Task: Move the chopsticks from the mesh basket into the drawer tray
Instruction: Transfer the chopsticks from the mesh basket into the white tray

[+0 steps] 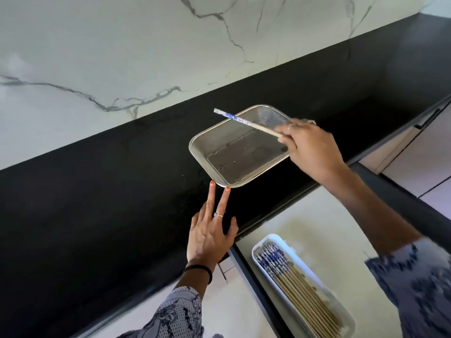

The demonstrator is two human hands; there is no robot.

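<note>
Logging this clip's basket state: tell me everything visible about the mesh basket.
The basket is a shallow rectangular tray of fine silvery metal mesh with a solid metal rim and rounded corners. It sits flat on the black counter, near its front edge, skewed to it. No chopsticks lie inside; only small dark specks show on its floor. The left hand touches its near corner with two straight fingertips. The right hand holds a chopstick above it.

A black countertop (pixel 97 191) carries a steel mesh basket (pixel 202 142) near its front edge. Below, the open drawer (pixel 317 215) holds a white tray (pixel 273 239).
</note>
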